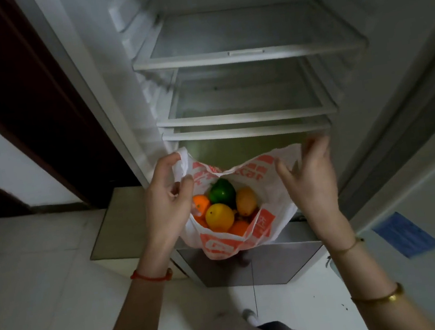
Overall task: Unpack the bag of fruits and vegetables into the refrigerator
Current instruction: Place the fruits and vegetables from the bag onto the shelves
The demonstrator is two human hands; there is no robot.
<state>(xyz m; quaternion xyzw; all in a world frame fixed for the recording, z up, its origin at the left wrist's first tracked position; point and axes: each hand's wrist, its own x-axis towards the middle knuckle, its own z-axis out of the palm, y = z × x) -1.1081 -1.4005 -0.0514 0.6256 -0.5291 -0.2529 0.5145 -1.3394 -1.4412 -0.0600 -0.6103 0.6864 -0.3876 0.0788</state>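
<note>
Bare glass refrigerator shelves [249, 55], white-rimmed

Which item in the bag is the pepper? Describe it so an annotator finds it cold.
Start at the open refrigerator; in front of its lower part two hands hold open a white bag with orange print. Look into the bag's mouth, at the far side of the pile. The pepper is the only green piece there; everything beside it is orange or yellow.
</note>
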